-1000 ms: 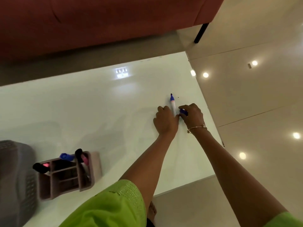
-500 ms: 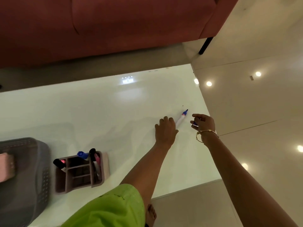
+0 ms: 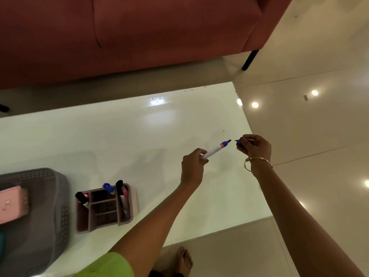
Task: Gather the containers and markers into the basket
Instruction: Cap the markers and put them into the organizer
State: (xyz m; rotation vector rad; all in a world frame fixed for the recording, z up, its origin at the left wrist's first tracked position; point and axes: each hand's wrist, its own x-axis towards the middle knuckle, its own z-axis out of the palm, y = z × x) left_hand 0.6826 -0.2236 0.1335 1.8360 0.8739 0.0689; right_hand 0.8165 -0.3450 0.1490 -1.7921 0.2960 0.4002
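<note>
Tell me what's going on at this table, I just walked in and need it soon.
A person is tidying up markers. The left hand holds an uncapped blue marker above the white table, tip pointing at the right hand, which pinches the blue cap just beside it. A pink organizer with several markers standing in it is on the table, outside the grey basket. The basket already holds a pink container.

red sofa (image 3: 139, 37), white table (image 3: 119, 140), tiled floor (image 3: 309, 126)

L hand (image 3: 192, 166) gripping uncapped blue marker (image 3: 216, 148), R hand (image 3: 255, 146) pinching its cap (image 3: 239, 143), basket (image 3: 40, 206) far left
</note>
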